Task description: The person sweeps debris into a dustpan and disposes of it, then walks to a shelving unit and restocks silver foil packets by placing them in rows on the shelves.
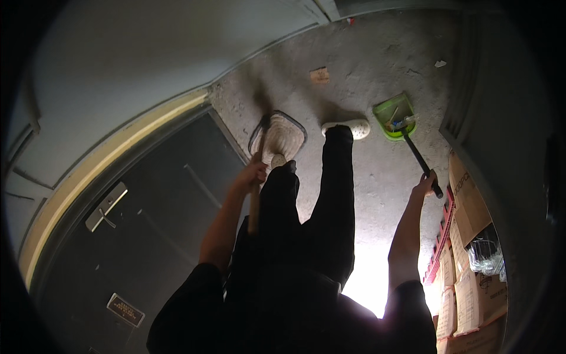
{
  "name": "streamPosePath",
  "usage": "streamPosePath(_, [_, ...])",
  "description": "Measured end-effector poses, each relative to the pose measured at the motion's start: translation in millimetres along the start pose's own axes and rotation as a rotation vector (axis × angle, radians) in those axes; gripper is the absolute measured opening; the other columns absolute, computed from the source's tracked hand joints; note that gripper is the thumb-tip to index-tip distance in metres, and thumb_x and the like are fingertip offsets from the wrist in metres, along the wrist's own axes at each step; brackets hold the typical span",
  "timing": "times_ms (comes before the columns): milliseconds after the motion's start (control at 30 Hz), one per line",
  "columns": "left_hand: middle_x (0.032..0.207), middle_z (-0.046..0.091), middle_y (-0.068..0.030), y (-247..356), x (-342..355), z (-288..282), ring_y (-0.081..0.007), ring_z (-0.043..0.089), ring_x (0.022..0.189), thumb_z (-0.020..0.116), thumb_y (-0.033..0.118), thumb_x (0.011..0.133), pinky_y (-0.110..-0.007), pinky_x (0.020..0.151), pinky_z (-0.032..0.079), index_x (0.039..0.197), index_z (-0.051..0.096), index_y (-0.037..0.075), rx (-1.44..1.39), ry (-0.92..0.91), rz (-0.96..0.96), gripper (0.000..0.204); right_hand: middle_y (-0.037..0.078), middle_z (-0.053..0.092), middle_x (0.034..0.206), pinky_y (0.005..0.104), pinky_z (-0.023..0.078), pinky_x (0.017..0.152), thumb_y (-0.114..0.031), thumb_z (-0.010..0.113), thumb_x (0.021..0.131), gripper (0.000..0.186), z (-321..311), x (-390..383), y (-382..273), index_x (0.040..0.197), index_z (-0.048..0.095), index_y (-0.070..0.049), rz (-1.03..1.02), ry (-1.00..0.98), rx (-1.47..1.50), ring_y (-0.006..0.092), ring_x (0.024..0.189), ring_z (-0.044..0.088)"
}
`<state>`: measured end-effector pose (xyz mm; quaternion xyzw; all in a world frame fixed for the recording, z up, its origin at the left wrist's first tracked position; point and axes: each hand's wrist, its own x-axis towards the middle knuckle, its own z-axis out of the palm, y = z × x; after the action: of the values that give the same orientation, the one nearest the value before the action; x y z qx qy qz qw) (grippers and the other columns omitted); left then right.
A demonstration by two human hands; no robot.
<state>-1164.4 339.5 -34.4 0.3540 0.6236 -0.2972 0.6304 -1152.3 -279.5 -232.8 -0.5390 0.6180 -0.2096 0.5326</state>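
My left hand (256,172) grips a long wooden broom handle (253,209). Its dark head (264,123), partly blurred, is over a beige square mat (284,137) with a dark rim, beside my shoe (278,160). In my right hand (427,183) is the black handle (418,155) of a green dustpan (385,111), which holds small pale and blue debris (396,124). The pan rests on the concrete floor, right of my other white shoe (359,128).
A dark door (147,224) with yellow frame (106,144) lines the left. A cardboard scrap (319,75), white scrap (440,64) and red bit (351,20) lie on the floor. Cardboard boxes (469,301), wrapped bundles (484,256) and a red slatted object (437,248) line the lower right.
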Motion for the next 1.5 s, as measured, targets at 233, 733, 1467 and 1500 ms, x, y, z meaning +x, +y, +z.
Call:
streamPosePath(233, [0.063, 0.040, 0.0027, -24, -119, -86, -0.0039, 0.036, 0.041, 0.053, 0.000, 0.091, -0.018, 0.033, 0.029, 0.145, 0.033, 0.030, -0.062, -0.022, -0.037, 0.065, 0.010, 0.068, 0.096, 0.0349, 0.058, 0.074, -0.010, 0.074, 0.080, 0.016, -1, -9, -9, 0.092, 0.068, -0.001, 0.052, -0.018, -0.046, 0.0213, 0.089, 0.065])
streamPosePath(733, [0.063, 0.037, 0.0041, -73, -102, -88, -0.0037, 0.033, 0.045, 0.053, 0.000, 0.092, -0.020, 0.040, 0.029, 0.154, 0.018, 0.032, -0.063, -0.358, -0.170, 0.077, 0.014, 0.065, 0.097, 0.0348, 0.059, 0.070, -0.008, 0.075, 0.078, 0.021, -6, -49, -1, 0.090, 0.061, 0.002, -0.003, 0.098, 0.038, 0.0234, 0.087, 0.065])
streamPosePath(1467, [0.057, 0.036, 0.0024, -191, -104, -279, -0.0064, 0.031, 0.042, 0.053, 0.001, 0.091, -0.022, 0.040, 0.029, 0.155, 0.017, 0.034, -0.137, -0.055, 0.060, 0.081, 0.010, 0.062, 0.089, 0.0348, 0.057, 0.081, -0.022, 0.070, 0.084, 0.026, -128, -16, 13, 0.086, 0.061, 0.002, -0.327, -0.297, -0.258, 0.0186, 0.087, 0.062])
streamPosePath(1500, [0.058, 0.037, 0.0027, -206, -91, -280, -0.0064, 0.033, 0.043, 0.052, 0.002, 0.091, -0.022, 0.041, 0.030, 0.153, 0.023, 0.032, -0.135, 0.074, 0.091, 0.075, 0.009, 0.062, 0.088, 0.0347, 0.057, 0.081, -0.022, 0.070, 0.083, 0.026, -119, -32, 16, 0.086, 0.060, 0.002, -0.161, -0.259, -0.091, 0.0183, 0.086, 0.061])
